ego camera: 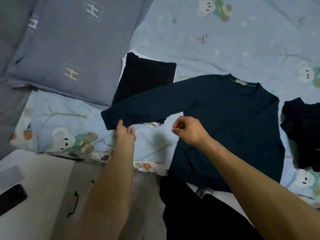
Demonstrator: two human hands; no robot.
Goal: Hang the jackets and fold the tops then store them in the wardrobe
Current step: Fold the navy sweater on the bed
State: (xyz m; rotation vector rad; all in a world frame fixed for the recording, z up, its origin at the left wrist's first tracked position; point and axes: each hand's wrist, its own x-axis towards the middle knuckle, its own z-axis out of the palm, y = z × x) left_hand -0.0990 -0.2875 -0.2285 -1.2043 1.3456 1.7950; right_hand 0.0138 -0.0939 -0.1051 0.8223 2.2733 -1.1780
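The left hand (125, 131) gripped the cuff end of the outstretched sleeve of the dark blue top (225, 122), which lay flat, collar away, on the bed (225, 40); the right hand (189, 131) hovered over the body with fingers curled, holding nothing visible. Folding was in hand: next, probably, the sleeve had to cross the chest. A folded dark top (145, 78) lay just behind.

Letter "H" in stitched squares on the grey pillow (69, 49), neck label (240, 82) on dark top (225, 122) unreadable
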